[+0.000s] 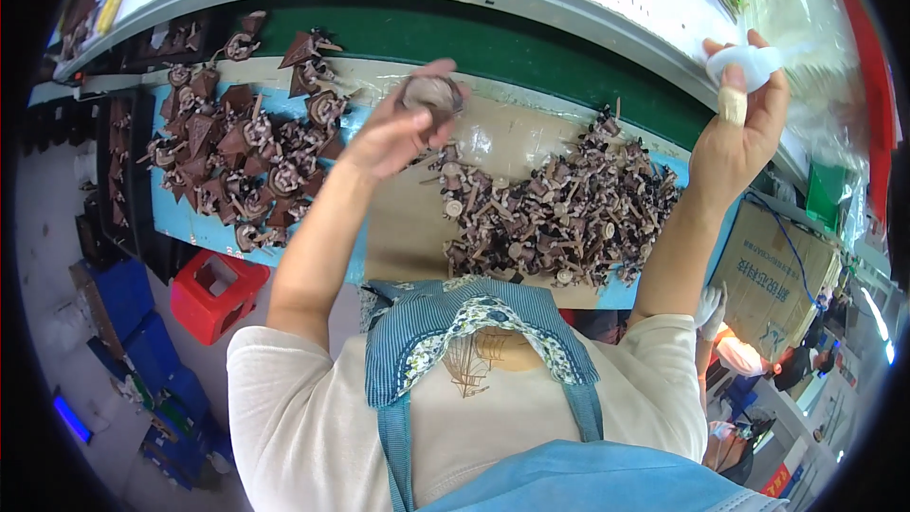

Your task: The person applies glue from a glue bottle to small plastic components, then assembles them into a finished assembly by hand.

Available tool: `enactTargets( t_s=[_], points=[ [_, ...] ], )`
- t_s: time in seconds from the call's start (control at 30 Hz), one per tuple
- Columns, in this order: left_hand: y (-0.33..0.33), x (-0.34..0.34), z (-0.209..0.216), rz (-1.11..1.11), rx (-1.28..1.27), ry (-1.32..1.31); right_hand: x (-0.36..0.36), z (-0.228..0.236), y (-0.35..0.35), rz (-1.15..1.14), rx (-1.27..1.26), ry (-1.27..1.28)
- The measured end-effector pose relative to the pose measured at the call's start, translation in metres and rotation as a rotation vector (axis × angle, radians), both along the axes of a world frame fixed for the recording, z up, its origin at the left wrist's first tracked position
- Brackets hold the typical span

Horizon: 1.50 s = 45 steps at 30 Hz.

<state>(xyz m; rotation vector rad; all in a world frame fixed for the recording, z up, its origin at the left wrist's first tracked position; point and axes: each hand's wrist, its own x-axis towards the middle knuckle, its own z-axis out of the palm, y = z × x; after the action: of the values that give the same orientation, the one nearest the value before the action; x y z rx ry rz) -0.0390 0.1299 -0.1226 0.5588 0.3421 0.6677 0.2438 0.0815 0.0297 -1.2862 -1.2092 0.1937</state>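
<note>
My left hand (pixel 384 137) is raised over the middle of the bench, its fingers curled round a rounded brown-grey piece (pixel 433 98). Motion blurs that piece, so its exact kind does not show. Off to the right, my right hand (pixel 739 133) grips a small white plastic bottle (pixel 749 64) in front of the shelf. A pale beige wrap covers its thumb. Between and below my hands lies a heap of small brown and grey moulded parts (pixel 569 209). Larger brown pieces with pointed, angular plates (pixel 227 137) are piled at the left.
A white shelf (pixel 569 0) spans the far side, with clear plastic bags (pixel 815 85) at its right. Brown sheeting (pixel 403 218) covers the bench between the piles. A red stool (pixel 218 294) stands at lower left; a cardboard box (pixel 768 265) and another person are at right.
</note>
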Motion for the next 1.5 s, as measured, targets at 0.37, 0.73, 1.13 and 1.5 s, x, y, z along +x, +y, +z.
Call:
enactTargets(
  t_s=[0.37, 0.73, 1.13, 1.5],
  points=[
    [-0.102, 0.011, 0.096, -0.099, 0.131, 0.087, -0.031, 0.023, -0.122, 0.483, -0.395, -0.171],
    [-0.137, 0.016, 0.118, -0.174, 0.384, 0.139, -0.055, 0.059, -0.16, 0.49, -0.193, -0.56],
    [-0.139, 0.021, 0.12, -0.194, 0.455, 0.147, -0.059, 0.062, -0.164, 0.474, -0.156, -0.653],
    [-0.119, 0.01, 0.132, -0.154, 0.533, 0.568, -0.021, 0.023, -0.128, 0.398, -0.404, 0.315]
  ],
)
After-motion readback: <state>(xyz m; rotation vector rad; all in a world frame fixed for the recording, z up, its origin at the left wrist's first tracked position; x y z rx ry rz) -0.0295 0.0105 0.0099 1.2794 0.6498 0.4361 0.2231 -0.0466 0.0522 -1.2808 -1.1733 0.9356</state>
